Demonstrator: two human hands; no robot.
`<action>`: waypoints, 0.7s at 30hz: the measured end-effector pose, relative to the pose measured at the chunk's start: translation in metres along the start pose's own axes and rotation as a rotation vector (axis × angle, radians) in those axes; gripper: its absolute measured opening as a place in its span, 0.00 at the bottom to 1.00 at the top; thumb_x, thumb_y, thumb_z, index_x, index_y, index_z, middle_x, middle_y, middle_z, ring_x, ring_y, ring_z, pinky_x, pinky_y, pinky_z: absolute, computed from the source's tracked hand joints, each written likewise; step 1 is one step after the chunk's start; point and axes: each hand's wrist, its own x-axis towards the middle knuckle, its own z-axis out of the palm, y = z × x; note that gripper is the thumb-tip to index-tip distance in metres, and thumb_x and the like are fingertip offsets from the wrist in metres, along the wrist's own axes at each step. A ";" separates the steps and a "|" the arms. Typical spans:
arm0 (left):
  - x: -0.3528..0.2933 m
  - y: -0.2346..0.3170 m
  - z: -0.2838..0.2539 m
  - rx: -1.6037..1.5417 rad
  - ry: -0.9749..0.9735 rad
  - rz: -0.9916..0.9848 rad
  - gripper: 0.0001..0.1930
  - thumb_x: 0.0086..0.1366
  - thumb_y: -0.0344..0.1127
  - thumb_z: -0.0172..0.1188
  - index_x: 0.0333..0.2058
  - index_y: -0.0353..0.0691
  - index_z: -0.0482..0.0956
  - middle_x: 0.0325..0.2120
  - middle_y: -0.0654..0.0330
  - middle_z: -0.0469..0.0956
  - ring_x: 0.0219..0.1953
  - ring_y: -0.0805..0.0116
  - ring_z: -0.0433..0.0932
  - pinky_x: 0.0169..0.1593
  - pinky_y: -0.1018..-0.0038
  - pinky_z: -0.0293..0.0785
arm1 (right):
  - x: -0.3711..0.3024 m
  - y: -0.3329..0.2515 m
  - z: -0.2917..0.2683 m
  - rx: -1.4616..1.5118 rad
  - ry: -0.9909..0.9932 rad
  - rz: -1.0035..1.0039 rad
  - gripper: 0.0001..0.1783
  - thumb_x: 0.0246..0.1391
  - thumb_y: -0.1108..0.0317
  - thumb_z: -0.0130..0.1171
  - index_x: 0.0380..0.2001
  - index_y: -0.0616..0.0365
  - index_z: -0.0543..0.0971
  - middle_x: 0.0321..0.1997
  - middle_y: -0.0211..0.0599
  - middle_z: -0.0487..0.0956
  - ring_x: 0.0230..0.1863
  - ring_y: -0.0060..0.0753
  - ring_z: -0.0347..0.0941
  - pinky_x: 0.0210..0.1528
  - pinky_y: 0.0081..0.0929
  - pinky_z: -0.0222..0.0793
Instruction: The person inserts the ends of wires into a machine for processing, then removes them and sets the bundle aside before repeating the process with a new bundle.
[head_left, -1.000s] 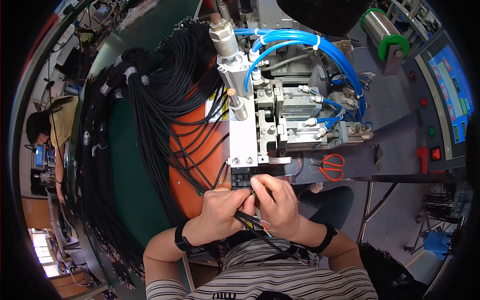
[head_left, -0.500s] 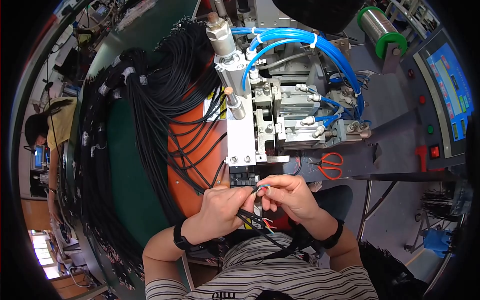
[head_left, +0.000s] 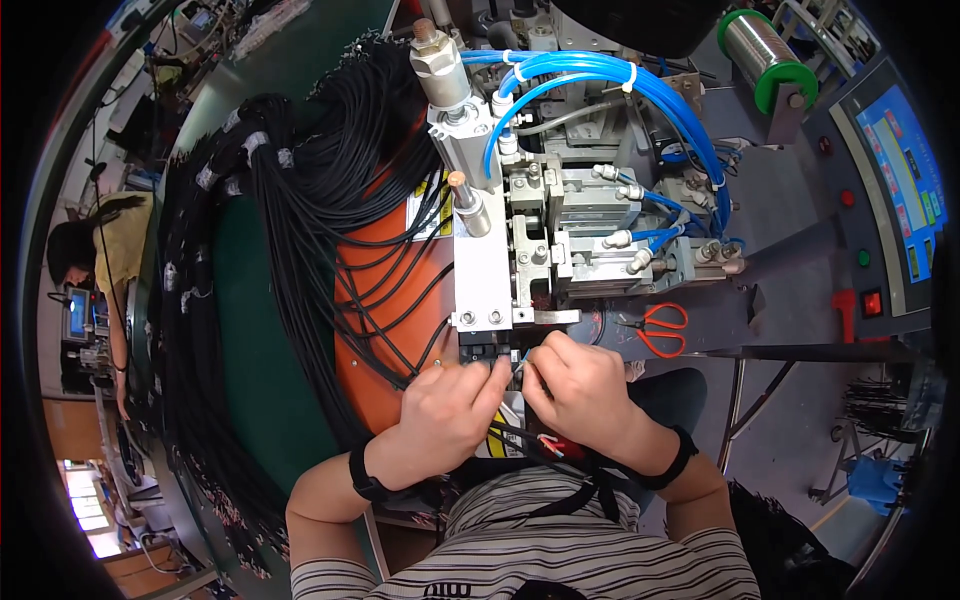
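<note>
Both hands meet at the front of a metal machine [head_left: 483,265], close to the dark fixture [head_left: 485,352] below its white plate. My left hand [head_left: 448,408] is closed around black cable [head_left: 505,430], part of which hangs out below the fingers. Loose cable ends with coloured wires [head_left: 550,445] show beneath the hands. Against the fixture, my right hand [head_left: 580,388] pinches the thin wire ends [head_left: 519,368] of a cable. The fingers hide most of these wires, and only a small light-blue bit shows.
Bundled black cables [head_left: 285,220] cover the orange surface [head_left: 385,340] at left. Red-handled scissors [head_left: 662,330] lie right of the machine. Blue air tubes [head_left: 610,75] arch above it. A solder wire spool [head_left: 760,60] and a touch screen [head_left: 900,170] stand at right. Another person [head_left: 115,245] sits far left.
Both hands have moved slightly forward to the fixture. My right hand has turned knuckles-up and closed more over the wires, which showed plainly before. The hanging cable ends shifted slightly right.
</note>
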 end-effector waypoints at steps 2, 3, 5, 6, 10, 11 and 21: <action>0.000 -0.002 -0.001 -0.004 0.012 -0.005 0.23 0.47 0.27 0.64 0.46 0.34 0.77 0.31 0.60 0.74 0.29 0.63 0.76 0.31 0.72 0.70 | -0.001 0.002 0.003 -0.047 -0.017 0.016 0.04 0.47 0.75 0.63 0.26 0.60 0.76 0.27 0.38 0.75 0.21 0.41 0.74 0.22 0.33 0.69; -0.001 -0.003 -0.002 -0.023 -0.002 -0.017 0.25 0.46 0.27 0.64 0.47 0.34 0.77 0.32 0.59 0.74 0.31 0.63 0.76 0.32 0.71 0.71 | -0.001 0.002 0.004 -0.018 -0.002 0.030 0.04 0.47 0.75 0.62 0.26 0.60 0.76 0.27 0.38 0.75 0.21 0.42 0.74 0.22 0.34 0.69; -0.002 -0.005 -0.002 -0.062 -0.030 -0.040 0.29 0.43 0.27 0.64 0.50 0.33 0.77 0.36 0.57 0.74 0.35 0.61 0.76 0.34 0.69 0.72 | -0.002 0.003 0.007 0.041 0.028 0.058 0.04 0.49 0.74 0.61 0.27 0.61 0.76 0.27 0.38 0.75 0.21 0.43 0.74 0.22 0.35 0.69; -0.002 -0.005 -0.002 -0.062 -0.030 -0.040 0.29 0.43 0.27 0.64 0.50 0.33 0.77 0.36 0.57 0.74 0.35 0.61 0.76 0.34 0.69 0.72 | -0.003 0.003 0.007 0.041 0.028 0.058 0.04 0.49 0.74 0.61 0.27 0.61 0.76 0.27 0.38 0.75 0.21 0.43 0.74 0.22 0.35 0.69; -0.003 -0.007 -0.001 -0.103 -0.002 -0.061 0.28 0.44 0.25 0.64 0.49 0.34 0.77 0.35 0.58 0.74 0.34 0.60 0.76 0.35 0.67 0.73 | -0.005 0.002 0.010 0.058 0.021 0.081 0.04 0.50 0.75 0.61 0.29 0.62 0.76 0.28 0.38 0.75 0.21 0.43 0.74 0.22 0.34 0.69; -0.004 -0.008 -0.001 -0.119 -0.015 -0.064 0.28 0.43 0.25 0.64 0.49 0.34 0.77 0.35 0.57 0.74 0.34 0.60 0.76 0.35 0.67 0.73 | -0.005 0.002 0.010 0.070 0.026 0.082 0.04 0.50 0.75 0.61 0.29 0.62 0.76 0.28 0.38 0.75 0.21 0.43 0.74 0.22 0.34 0.69; 0.004 -0.018 -0.015 -0.028 -0.192 0.151 0.28 0.48 0.30 0.61 0.53 0.35 0.76 0.31 0.60 0.70 0.31 0.63 0.71 0.33 0.71 0.71 | -0.005 0.000 0.012 -0.050 0.033 0.025 0.05 0.50 0.74 0.63 0.30 0.62 0.77 0.29 0.38 0.76 0.22 0.41 0.75 0.21 0.32 0.69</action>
